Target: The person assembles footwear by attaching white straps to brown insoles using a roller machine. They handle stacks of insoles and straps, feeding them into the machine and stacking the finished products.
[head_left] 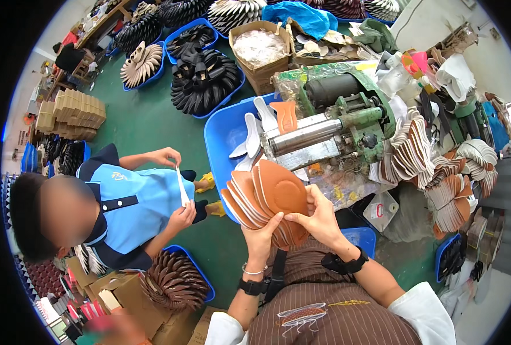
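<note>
- I see both hands up at chest height, holding one fanned stack of brown insoles [265,201].
- Left hand [259,237] grips the stack from below, fingers closed around its lower edge; watch and bangle on that wrist.
- Right hand [320,218] clamps the stack's right side, thumb on the front insole, fingers curled behind; black band on that wrist.
- Stack sits just in front of the roller machine [330,123], over the blue bin [227,135] holding white insoles [252,133].
- One orange insole [285,115] stands at the roller.
- More insole stacks [434,167] lie right of the machine.
- Left of me, a seated person in a blue shirt [134,207] holds a white strip [182,187] in both hands.
</note>
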Available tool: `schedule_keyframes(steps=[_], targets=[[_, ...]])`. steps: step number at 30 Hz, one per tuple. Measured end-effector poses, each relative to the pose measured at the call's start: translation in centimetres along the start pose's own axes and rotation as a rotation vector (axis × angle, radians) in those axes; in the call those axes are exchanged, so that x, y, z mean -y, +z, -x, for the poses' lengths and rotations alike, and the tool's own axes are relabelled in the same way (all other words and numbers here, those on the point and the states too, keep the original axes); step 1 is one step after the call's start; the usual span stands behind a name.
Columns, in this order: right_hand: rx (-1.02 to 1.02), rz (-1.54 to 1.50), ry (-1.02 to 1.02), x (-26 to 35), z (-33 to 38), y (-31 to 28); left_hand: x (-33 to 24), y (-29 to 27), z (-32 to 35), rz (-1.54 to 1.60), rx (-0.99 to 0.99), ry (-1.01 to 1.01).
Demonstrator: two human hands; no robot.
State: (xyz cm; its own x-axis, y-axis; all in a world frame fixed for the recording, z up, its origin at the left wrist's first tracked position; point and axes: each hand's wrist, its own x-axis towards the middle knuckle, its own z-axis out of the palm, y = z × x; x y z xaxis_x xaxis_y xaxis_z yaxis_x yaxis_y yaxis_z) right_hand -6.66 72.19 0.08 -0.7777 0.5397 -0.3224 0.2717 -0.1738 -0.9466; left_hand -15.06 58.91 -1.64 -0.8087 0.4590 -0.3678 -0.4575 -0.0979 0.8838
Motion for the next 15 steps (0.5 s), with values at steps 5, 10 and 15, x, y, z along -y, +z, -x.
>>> schedule_keyframes(steps=[5,10,15], targets=[[-0.070,-0.379,-0.076,-0.7,0.5,-0.7,1.0,-1.2,-0.1,0.243,0.031,-0.115],[-0.181,-0.258,-0.190,-4.8,1.4,-4.3,1.4,-4.4,-0.8,0.526,0.036,-0.197],[-0.261,-0.102,-0.111,-7.7,-3.6,-6.0,-0.5,-4.1,-1.5,0.457,0.345,-0.260]])
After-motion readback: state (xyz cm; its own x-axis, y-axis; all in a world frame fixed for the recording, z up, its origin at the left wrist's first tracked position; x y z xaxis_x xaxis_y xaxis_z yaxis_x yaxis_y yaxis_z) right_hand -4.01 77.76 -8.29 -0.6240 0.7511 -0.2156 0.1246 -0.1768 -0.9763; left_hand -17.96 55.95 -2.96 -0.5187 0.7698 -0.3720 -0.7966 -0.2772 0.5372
